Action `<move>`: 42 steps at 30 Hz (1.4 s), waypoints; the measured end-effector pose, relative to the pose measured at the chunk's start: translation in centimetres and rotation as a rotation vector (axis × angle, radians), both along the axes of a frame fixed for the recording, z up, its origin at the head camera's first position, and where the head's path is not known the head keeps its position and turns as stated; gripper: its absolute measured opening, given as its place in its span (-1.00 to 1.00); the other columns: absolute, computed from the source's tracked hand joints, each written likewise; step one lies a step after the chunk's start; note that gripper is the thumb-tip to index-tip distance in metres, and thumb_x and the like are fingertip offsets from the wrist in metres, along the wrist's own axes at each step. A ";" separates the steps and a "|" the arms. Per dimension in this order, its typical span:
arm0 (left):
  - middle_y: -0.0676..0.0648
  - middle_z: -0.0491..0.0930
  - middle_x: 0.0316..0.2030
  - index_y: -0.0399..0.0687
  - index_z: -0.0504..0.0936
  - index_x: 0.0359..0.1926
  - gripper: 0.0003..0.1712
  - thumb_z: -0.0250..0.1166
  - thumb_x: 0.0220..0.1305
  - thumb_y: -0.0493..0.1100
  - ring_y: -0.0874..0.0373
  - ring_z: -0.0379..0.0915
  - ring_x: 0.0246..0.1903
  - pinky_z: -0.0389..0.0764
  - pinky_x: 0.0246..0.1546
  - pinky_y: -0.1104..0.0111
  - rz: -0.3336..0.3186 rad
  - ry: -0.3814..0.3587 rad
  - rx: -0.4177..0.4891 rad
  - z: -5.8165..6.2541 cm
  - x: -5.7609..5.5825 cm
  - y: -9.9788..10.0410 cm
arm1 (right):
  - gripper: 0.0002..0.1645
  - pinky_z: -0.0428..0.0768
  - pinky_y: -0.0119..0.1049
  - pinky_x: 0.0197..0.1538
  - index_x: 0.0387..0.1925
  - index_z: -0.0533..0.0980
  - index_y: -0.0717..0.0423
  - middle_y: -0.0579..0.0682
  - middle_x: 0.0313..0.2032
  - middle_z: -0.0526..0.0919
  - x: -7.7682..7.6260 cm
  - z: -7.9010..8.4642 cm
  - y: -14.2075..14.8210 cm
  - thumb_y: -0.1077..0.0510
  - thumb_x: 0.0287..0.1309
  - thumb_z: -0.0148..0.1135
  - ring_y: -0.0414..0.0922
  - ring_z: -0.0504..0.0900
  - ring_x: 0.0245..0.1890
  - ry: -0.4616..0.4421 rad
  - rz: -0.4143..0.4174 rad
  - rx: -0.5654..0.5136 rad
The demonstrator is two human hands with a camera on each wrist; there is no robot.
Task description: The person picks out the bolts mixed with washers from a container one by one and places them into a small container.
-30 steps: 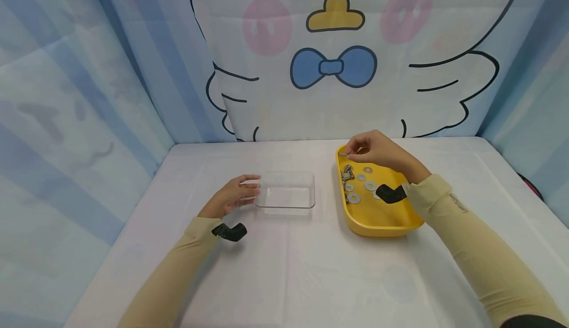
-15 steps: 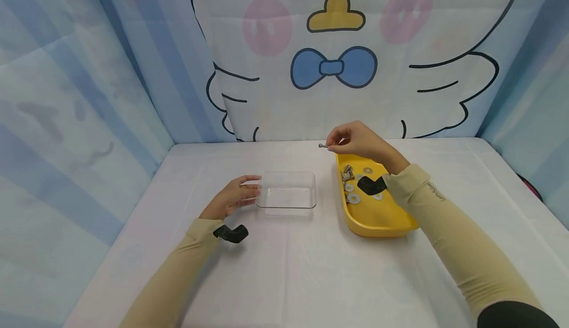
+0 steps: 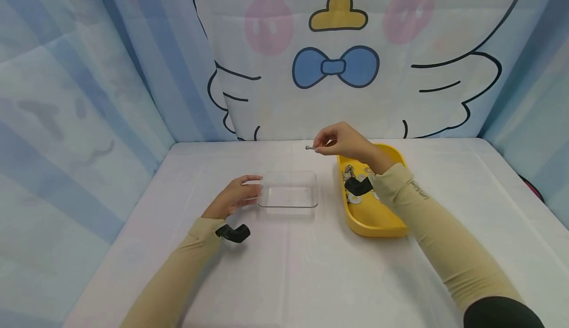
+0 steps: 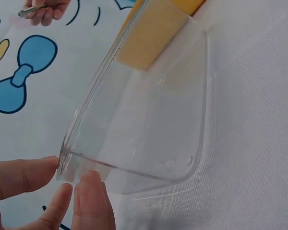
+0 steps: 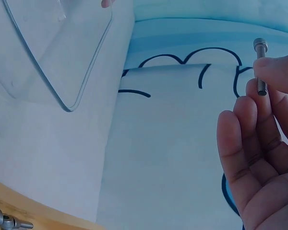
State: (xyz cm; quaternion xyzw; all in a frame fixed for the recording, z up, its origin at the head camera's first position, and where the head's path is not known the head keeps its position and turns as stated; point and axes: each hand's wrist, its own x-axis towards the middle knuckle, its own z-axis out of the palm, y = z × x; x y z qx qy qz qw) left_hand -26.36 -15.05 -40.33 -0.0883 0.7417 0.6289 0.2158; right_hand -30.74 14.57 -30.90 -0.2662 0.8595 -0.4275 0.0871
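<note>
Above the table, left of the yellow tray, my right hand pinches a socket-head screw between thumb and fingertips. The right wrist view shows its round head clear of the fingers and the threaded end near the fingertips. My left hand rests against the left end of a clear plastic box, its fingers fairly straight. In the left wrist view, those fingertips touch the box's end wall outside. Several screws and flat washers lie in the tray, partly hidden by my right arm.
A white cloth covers the table. Behind it hangs a curtain with a printed bow tie, and more curtain runs along the left side. A gap of cloth separates the box from the tray.
My right hand has lifted the screw from the far end of the tray and carried it left, beyond the tray's left edge. The left hand has stayed almost still at the box.
</note>
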 end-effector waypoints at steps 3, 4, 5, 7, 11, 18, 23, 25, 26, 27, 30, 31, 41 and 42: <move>-0.11 0.40 0.02 -0.12 0.29 0.32 -0.42 0.18 0.31 -0.21 0.16 0.43 -0.14 0.56 -0.08 0.40 0.013 -0.015 -0.020 0.0 -0.1 0.0 | -0.85 0.61 -0.42 -0.14 -0.27 0.60 0.29 0.10 -0.28 0.63 -0.1 -0.3 -0.3 0.27 0.10 0.28 -0.08 0.54 -0.28 -0.006 0.004 0.002; -0.11 0.40 0.03 -0.12 0.29 0.32 -0.43 0.18 0.31 -0.20 0.15 0.43 -0.14 0.56 -0.10 0.41 0.016 -0.018 -0.027 0.0 -0.1 0.0 | -0.85 0.61 -0.41 -0.14 -0.27 0.60 0.29 0.10 -0.28 0.63 -0.1 -0.4 -0.4 0.27 0.10 0.28 -0.07 0.54 -0.28 -0.008 0.003 0.005; -0.11 0.40 0.03 -0.12 0.30 0.32 -0.43 0.17 0.32 -0.19 0.15 0.43 -0.14 0.56 -0.12 0.42 0.019 -0.019 -0.031 0.0 -0.1 0.0 | -0.85 0.61 -0.40 -0.13 -0.27 0.60 0.28 0.09 -0.28 0.63 -0.1 -0.5 -0.4 0.27 0.11 0.28 -0.07 0.54 -0.27 -0.012 0.002 0.008; -0.10 0.41 0.02 -0.13 0.31 0.31 -0.44 0.17 0.32 -0.19 0.15 0.44 -0.16 0.57 -0.15 0.44 0.023 -0.020 -0.034 0.0 -0.2 0.0 | -0.86 0.61 -0.39 -0.13 -0.28 0.60 0.25 0.08 -0.29 0.63 -0.2 -0.7 -0.6 0.25 0.11 0.29 -0.06 0.54 -0.27 -0.025 -0.003 0.011; -0.11 0.43 0.04 -0.14 0.34 0.29 -0.47 0.17 0.32 -0.19 0.18 0.45 -0.20 0.57 -0.22 0.48 0.039 -0.026 -0.041 -0.1 -0.4 0.1 | -0.87 0.61 -0.39 -0.13 -0.29 0.61 0.23 0.08 -0.29 0.63 -0.1 -0.9 -0.8 0.24 0.11 0.30 -0.06 0.53 -0.27 -0.037 -0.003 0.014; -0.16 0.43 0.16 -0.14 0.41 0.23 -0.53 0.19 0.31 -0.20 0.14 0.46 -0.12 0.60 -0.22 0.48 0.094 -0.046 -0.058 0.0 -0.7 0.5 | -0.85 0.60 -0.42 -0.16 -0.28 0.60 0.29 0.08 -0.31 0.64 0.0 -1.2 -1.2 0.27 0.10 0.29 -0.08 0.53 -0.29 -0.035 0.019 -0.001; -0.16 0.42 0.15 -0.16 0.42 0.22 -0.54 0.19 0.31 -0.21 0.14 0.47 -0.13 0.61 -0.23 0.48 0.103 -0.046 -0.040 -0.2 -0.8 0.4 | -0.85 0.60 -0.42 -0.17 -0.28 0.60 0.31 0.08 -0.31 0.64 -0.2 -1.6 -1.7 0.28 0.10 0.29 -0.08 0.53 -0.30 -0.030 0.034 -0.003; -0.16 0.42 0.15 -0.17 0.42 0.22 -0.53 0.18 0.31 -0.21 0.15 0.47 -0.14 0.61 -0.24 0.49 0.104 -0.046 -0.034 -0.3 -0.8 0.4 | -0.86 0.60 -0.42 -0.17 -0.29 0.60 0.31 0.09 -0.31 0.64 -0.3 -1.8 -1.9 0.29 0.10 0.29 -0.09 0.53 -0.30 -0.026 0.041 0.002; -0.15 0.43 0.14 -0.15 0.42 0.22 -0.54 0.18 0.31 -0.20 0.15 0.47 -0.15 0.61 -0.24 0.49 0.110 -0.050 -0.032 -0.3 -0.8 0.4 | -0.86 0.60 -0.42 -0.17 -0.29 0.61 0.30 0.09 -0.31 0.64 -0.4 -1.9 -2.0 0.29 0.10 0.29 -0.09 0.53 -0.31 -0.024 0.044 0.004; -0.15 0.43 0.14 -0.16 0.42 0.22 -0.54 0.18 0.31 -0.20 0.15 0.47 -0.15 0.61 -0.25 0.49 0.111 -0.049 -0.031 -0.3 -0.8 0.4 | -0.86 0.60 -0.42 -0.18 -0.30 0.61 0.29 0.09 -0.30 0.65 -0.4 -2.0 -2.2 0.29 0.09 0.29 -0.10 0.53 -0.31 -0.022 0.046 0.010; -0.15 0.44 0.13 -0.14 0.42 0.22 -0.54 0.18 0.32 -0.20 0.16 0.47 -0.16 0.61 -0.26 0.50 0.119 -0.052 -0.030 -0.2 -0.8 0.4 | -0.87 0.59 -0.41 -0.18 -0.30 0.63 0.26 0.11 -0.29 0.66 -0.6 -2.3 -2.5 0.27 0.09 0.30 -0.10 0.53 -0.31 -0.030 0.051 0.022; -0.15 0.44 0.12 -0.14 0.42 0.22 -0.54 0.18 0.32 -0.20 0.16 0.47 -0.17 0.61 -0.27 0.50 0.120 -0.053 -0.029 -0.1 -0.7 0.4 | -0.87 0.59 -0.41 -0.18 -0.31 0.63 0.25 0.11 -0.29 0.67 -0.6 -2.5 -2.6 0.26 0.09 0.30 -0.09 0.53 -0.32 -0.033 0.051 0.025; -0.21 0.43 0.17 -0.16 0.41 0.23 -0.54 0.15 0.33 -0.22 0.14 0.50 -0.13 0.61 -0.31 0.52 0.130 -0.034 -0.020 0.0 -0.2 0.7 | -0.86 0.62 -0.31 -0.13 -0.30 0.66 0.18 0.10 -0.29 0.69 -0.8 -3.6 -3.4 0.19 0.10 0.32 0.08 0.57 -0.26 -0.091 0.019 0.035; -0.21 0.43 0.16 -0.16 0.42 0.23 -0.55 0.16 0.33 -0.22 0.14 0.50 -0.11 0.61 -0.31 0.52 0.131 -0.036 -0.022 0.0 -0.2 0.7 | -0.86 0.61 -0.35 -0.14 -0.30 0.66 0.18 0.09 -0.29 0.70 -0.8 -3.8 -3.5 0.19 0.10 0.32 0.04 0.58 -0.28 -0.096 0.018 0.038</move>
